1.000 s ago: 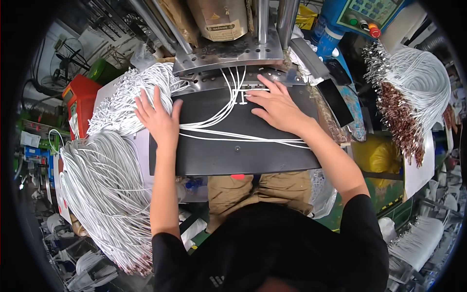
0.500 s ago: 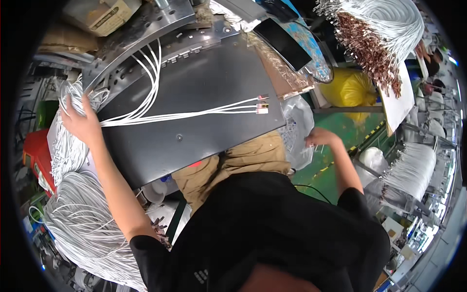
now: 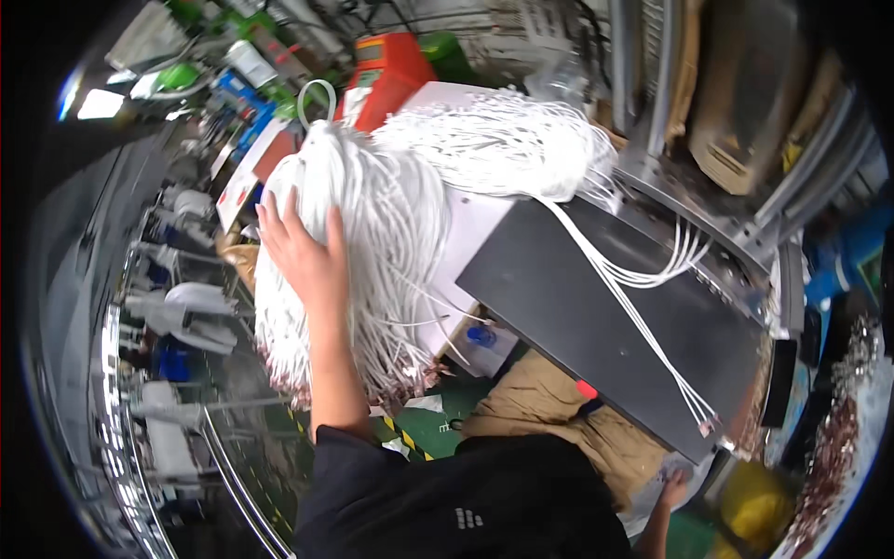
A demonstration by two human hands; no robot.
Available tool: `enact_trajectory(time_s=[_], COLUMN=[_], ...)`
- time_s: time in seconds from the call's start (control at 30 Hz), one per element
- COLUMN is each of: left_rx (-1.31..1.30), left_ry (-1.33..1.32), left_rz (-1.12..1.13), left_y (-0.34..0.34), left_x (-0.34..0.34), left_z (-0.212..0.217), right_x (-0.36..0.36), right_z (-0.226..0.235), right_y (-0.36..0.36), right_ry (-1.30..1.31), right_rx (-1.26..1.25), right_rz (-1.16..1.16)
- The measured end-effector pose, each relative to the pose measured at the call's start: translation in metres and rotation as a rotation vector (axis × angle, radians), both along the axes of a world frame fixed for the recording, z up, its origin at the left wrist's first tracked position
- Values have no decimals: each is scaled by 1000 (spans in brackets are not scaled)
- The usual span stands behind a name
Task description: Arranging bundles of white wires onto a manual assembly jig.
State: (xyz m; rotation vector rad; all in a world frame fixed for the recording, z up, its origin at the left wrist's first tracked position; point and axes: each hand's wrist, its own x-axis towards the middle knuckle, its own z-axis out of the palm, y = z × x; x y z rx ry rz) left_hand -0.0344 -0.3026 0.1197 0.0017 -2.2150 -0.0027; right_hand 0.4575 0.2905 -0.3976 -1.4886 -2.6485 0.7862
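My left hand point(image 3: 309, 265) is open, its fingers spread over the big bundle of white cables point(image 3: 391, 233) at the left. Whether it presses on the cables or hovers just above, I cannot tell. Reddish-brown ends point(image 3: 410, 373) hang at the bundle's lower edge. Down at the lower right, my right hand point(image 3: 672, 489) is by a clear plastic bag point(image 3: 643, 498); it is small and blurred, so its fingers do not show clearly. A few white cables point(image 3: 633, 312) lie across the dark board point(image 3: 549, 279), with small connectors point(image 3: 706, 427) at their near right end.
Behind the large bundle lies a second heap of white cables point(image 3: 503, 144) on a pale surface. A red bin point(image 3: 386, 74) stands at the back. The metal fixture point(image 3: 689, 191) borders the board's far right side. A yellow bag point(image 3: 754, 503) sits at the lower right.
The view has swung toward the left. My left hand has moved from the heap beside the board to the larger cable bundle. The right hand stays near the plastic bag.
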Motion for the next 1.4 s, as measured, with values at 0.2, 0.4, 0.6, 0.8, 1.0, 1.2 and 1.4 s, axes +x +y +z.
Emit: enact_trajectory(time_s=[0.2,0.4,0.6,0.8,1.0,1.2,1.4], left_rx=[410,629,1383,1448,1086,611,671], left_ry=[-394,-390,87,357,-167,-119,-467], left_rz=[267,64,-254,-986,-1626,-1532,-1717], left_y=[-145,-156,-230,-161,-62,61,136], left_x=[-92,-103,-16,83,97,134,129], left_z=[34,38,136,204,273,258,207], right_x=[3,-4,-26,-140,-302,-364,-311], right_z=[13,3,107,301,488,658,697], right_y=[12,-13,-9,-27,-168,-244,-231], right_ry=[354,415,792,1099,1248,1354,885], right_rx=[-320,-319,161,126,-322,-820,-1119], right_rz=[-225,-220,-483,-470,822,1597,1648])
